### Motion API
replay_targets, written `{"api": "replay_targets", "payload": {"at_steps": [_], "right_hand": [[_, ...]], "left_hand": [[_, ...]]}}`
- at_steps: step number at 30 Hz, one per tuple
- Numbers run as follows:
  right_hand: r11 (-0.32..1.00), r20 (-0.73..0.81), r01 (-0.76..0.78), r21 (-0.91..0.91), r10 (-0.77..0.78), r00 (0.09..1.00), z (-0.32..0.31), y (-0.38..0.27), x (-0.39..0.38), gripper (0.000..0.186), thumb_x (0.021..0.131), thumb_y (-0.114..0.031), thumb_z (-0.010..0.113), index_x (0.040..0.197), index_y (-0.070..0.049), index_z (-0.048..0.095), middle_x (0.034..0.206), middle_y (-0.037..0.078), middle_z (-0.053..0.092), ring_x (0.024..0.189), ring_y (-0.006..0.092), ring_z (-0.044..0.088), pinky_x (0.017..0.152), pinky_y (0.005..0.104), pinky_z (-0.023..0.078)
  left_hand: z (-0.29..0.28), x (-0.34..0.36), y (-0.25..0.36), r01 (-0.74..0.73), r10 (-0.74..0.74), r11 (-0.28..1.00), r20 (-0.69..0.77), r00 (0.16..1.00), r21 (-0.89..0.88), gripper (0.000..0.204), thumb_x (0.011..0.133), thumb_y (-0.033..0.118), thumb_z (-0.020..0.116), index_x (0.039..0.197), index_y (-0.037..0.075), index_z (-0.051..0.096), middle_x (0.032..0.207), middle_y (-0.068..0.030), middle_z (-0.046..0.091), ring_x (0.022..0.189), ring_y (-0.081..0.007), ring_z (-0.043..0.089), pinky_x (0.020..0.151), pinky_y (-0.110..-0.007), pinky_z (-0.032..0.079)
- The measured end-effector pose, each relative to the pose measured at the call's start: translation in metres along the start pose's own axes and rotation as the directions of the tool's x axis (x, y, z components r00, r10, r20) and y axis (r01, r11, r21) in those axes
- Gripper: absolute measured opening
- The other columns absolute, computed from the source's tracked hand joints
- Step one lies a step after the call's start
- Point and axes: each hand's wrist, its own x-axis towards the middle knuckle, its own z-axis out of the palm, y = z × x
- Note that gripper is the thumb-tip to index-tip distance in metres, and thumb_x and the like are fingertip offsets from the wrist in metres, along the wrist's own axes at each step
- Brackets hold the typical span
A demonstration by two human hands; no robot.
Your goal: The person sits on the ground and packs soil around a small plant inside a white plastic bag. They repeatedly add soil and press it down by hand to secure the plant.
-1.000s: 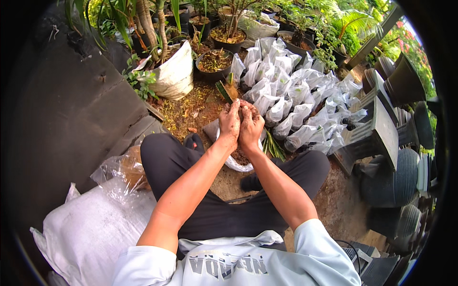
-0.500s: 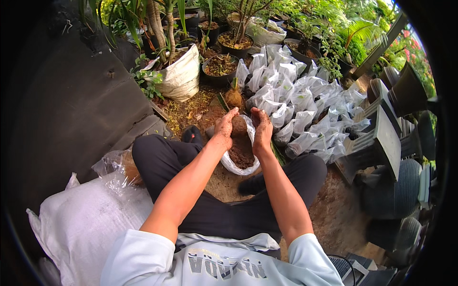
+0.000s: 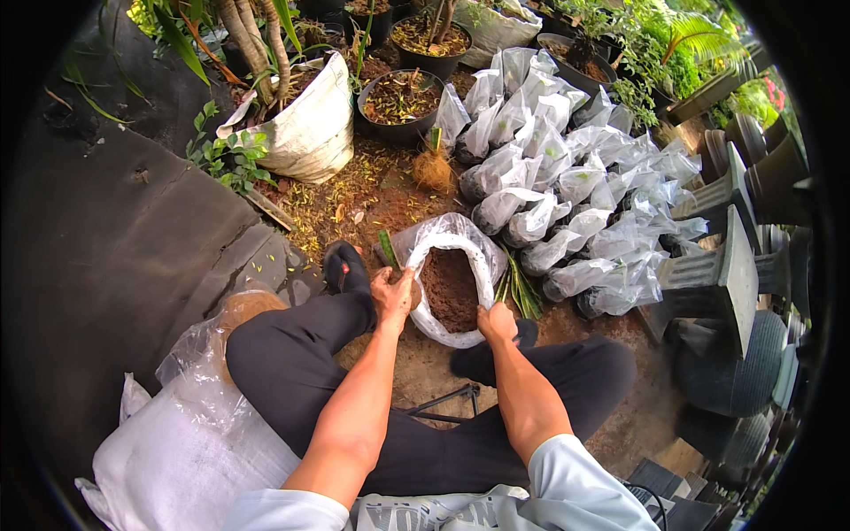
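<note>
A clear plastic bag [image 3: 452, 228] with a rolled white rim stands on the ground between my legs. Dark brown soil [image 3: 450, 292] fills its mouth. My left hand [image 3: 392, 296] pinches the rim on the left side, its fingers dirty and partly hidden behind the bag. On the lower right, my right hand [image 3: 498, 324] is closed round the rim. Long green leaves [image 3: 522, 288] stick out past the bag's right side, and a short green leaf piece [image 3: 388, 250] shows near my left hand.
Many small plastic bags [image 3: 558, 177] stand in rows at the right. Ahead are a fibrous brown ball with a green shoot [image 3: 432, 168], potted plants and a white sack planter [image 3: 310, 133]. Dark planters [image 3: 735, 363] line the far right; a white sack [image 3: 195, 442] lies at left.
Both hands have come down from above the soil, moved apart and taken hold of the bag's rim. The bag's far side, earlier behind my hands, now shows.
</note>
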Motion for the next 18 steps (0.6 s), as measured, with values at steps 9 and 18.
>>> {"api": "replay_targets", "payload": {"at_steps": [9,18], "right_hand": [[0.989,-0.067,0.116,0.093,-0.11,0.992,-0.008,-0.051,-0.014,0.044,0.092,-0.039,0.054,0.103,0.001,0.069,0.102,0.028,0.067,0.099,0.0446,0.063,0.086,0.0509,0.049],[0.942,-0.172,0.193,0.273,-0.15,0.974,-0.057,-0.115,-0.004,0.046,0.09,-0.041,0.06,0.106,0.001,0.068,0.1,0.028,0.067,0.098,0.0428,0.064,0.08,0.0491,0.048]], "left_hand": [[-0.005,0.009,-0.036,0.44,-0.431,0.897,0.133,0.892,-0.045,0.03,0.071,0.031,0.082,0.085,0.005,0.072,0.083,-0.0097,0.068,0.075,-0.0241,0.063,0.071,-0.041,0.045],[-0.043,0.037,0.041,0.517,-0.406,0.728,0.324,0.854,-0.45,0.034,0.069,0.032,0.075,0.1,0.017,0.072,0.137,-0.0114,0.053,0.135,-0.0267,0.034,0.109,-0.063,0.006]]}}
